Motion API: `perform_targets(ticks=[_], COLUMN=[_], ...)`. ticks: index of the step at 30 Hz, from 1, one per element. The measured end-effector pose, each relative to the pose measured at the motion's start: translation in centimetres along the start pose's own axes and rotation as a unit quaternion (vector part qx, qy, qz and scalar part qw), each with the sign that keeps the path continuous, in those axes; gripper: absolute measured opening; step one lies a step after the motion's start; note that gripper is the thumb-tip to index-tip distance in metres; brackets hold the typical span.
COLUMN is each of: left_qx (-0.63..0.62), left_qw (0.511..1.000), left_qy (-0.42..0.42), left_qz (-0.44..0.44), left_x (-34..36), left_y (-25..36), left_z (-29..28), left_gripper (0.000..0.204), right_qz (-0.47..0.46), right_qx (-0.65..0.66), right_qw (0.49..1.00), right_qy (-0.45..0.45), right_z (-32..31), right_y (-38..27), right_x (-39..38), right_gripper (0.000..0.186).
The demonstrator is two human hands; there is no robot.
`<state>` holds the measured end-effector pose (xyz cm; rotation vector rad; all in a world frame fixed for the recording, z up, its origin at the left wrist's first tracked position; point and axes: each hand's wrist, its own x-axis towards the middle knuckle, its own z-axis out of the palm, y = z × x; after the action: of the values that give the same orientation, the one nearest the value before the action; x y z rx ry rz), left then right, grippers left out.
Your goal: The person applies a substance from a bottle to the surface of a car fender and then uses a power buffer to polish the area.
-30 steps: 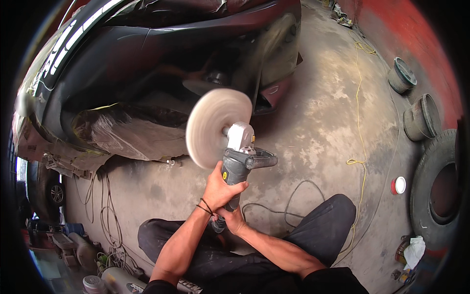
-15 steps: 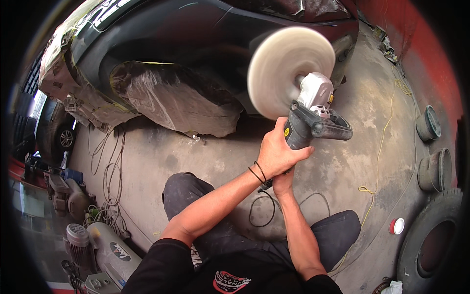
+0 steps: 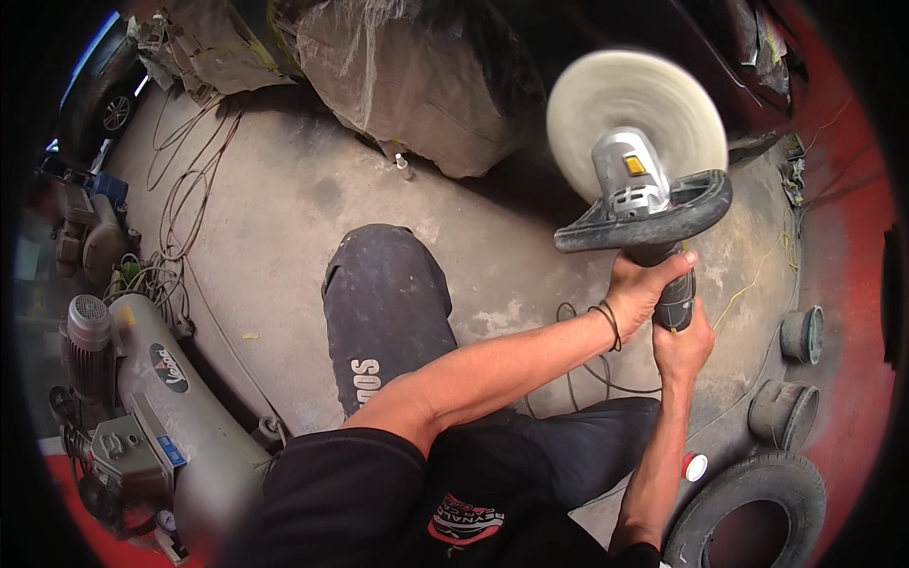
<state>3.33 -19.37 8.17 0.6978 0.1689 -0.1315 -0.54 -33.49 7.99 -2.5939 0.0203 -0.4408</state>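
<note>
Both my hands are on a car polisher [image 3: 632, 180] with a silver head, a black body and a black D-shaped handle. Its round, pale buffing pad [image 3: 668, 104] is blurred as if spinning and faces a dark car panel [image 3: 696, 47]. Whether pad and panel touch, I cannot tell. My left hand [image 3: 639, 289], a dark band at its wrist, is closed round the body just behind the handle. Lower down, my right hand [image 3: 684, 348] is wrapped round the rear grip, its fingers partly hidden. A black cord [image 3: 592, 364] loops below the grip.
Masking sheet [image 3: 398, 85] covers the car's wheel area. An air compressor [image 3: 161, 369] and tangled hoses [image 3: 180, 208] are at left. On the right stand two buckets [image 3: 784, 415], a loose tyre [image 3: 757, 502] and a red wall [image 3: 852, 284]. A small bottle [image 3: 402, 166] stands below the sheet.
The polisher and both hands have shifted right in the picture, and the tool has turned so its handle lies crosswise. My view has also swung, with the car now higher in it.
</note>
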Motion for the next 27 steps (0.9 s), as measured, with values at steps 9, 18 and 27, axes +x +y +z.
perform_targets(ticks=[9,18,27], left_qx=[-0.258,-0.294,-0.266], left_qw=[0.943,0.936,0.953], left_qy=[-0.059,-0.005,-0.028], left_qz=[-0.203,-0.194,-0.14], left_x=[-0.9,1.1,1.5], left_y=[-7.1,-7.4,-4.5], left_z=[-5.7,-12.2,-10.6], left_gripper=[0.06,0.069,0.075], right_qz=[0.0,-0.037,-0.094], right_qx=[-0.311,-0.348,-0.332], right_qw=[0.94,0.911,0.926], right_qy=[-0.139,-0.217,-0.152], right_z=[-4.0,1.7,0.8], right_y=[-1.2,-4.4,-5.2], right_x=[-2.3,-1.2,-0.3], right_gripper=[0.037,0.03,0.026])
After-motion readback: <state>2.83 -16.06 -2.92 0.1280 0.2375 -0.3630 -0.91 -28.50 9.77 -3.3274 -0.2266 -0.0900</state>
